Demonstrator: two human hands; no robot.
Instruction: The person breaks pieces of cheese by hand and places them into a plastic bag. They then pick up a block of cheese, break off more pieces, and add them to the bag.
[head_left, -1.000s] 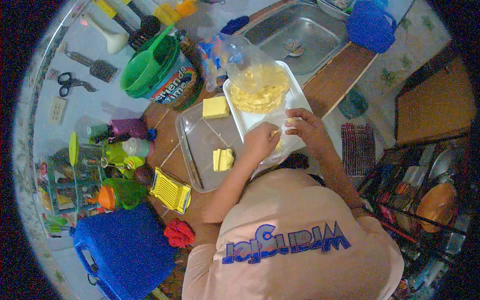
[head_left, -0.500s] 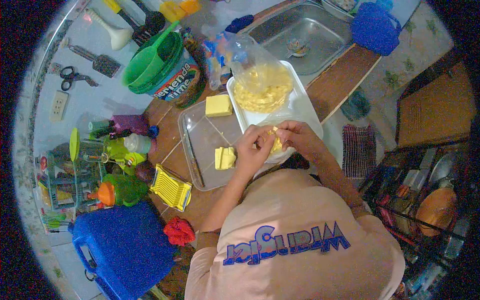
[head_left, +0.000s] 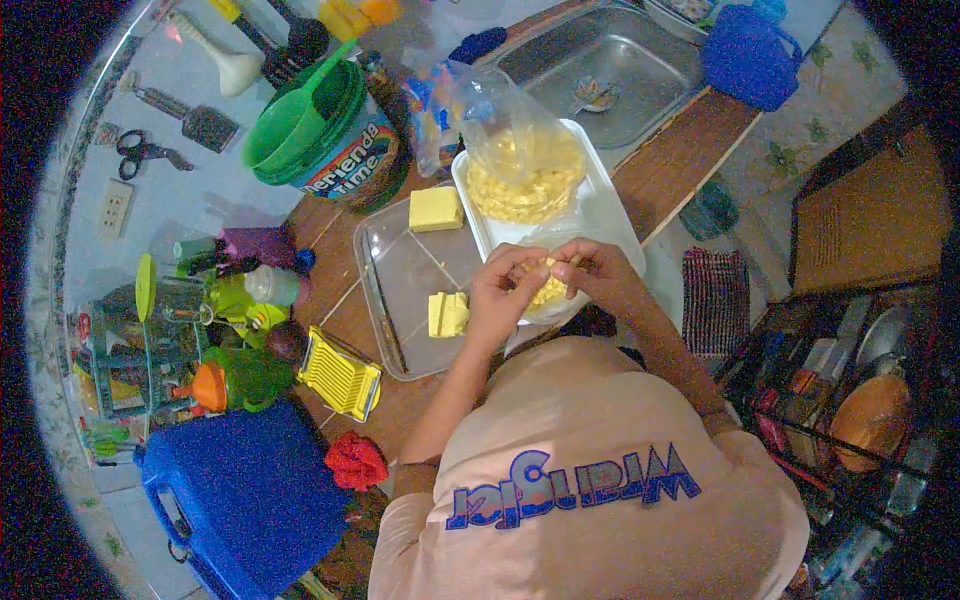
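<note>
My left hand (head_left: 508, 284) and my right hand (head_left: 598, 272) meet fingertip to fingertip, both pinched closed on small yellow pieces that the fingers largely hide. Directly below them, an opened clear plastic bag (head_left: 552, 312) holds more yellow bits and rests at the near end of a white tray (head_left: 612, 212). Farther up that tray lies a second clear bag full of yellow pieces (head_left: 525, 190). Left of my hands, a cut yellow block (head_left: 447, 314), like butter or cheese, sits in a clear shallow container (head_left: 420, 268). A larger yellow block (head_left: 436, 210) is at its far end.
A knife (head_left: 385, 310) lies along the container's left side. Beside it is a yellow slicer (head_left: 340, 374). A green-rimmed tub (head_left: 355, 150) stands behind, left of the steel sink (head_left: 610, 60). A blue jug (head_left: 245, 495) and red cloth (head_left: 356, 461) are at the near left.
My fingertips have shifted slightly over the bag, and the yellow piece between them shows less. The blocks, bags and tray have stayed put; the view has moved a little.
</note>
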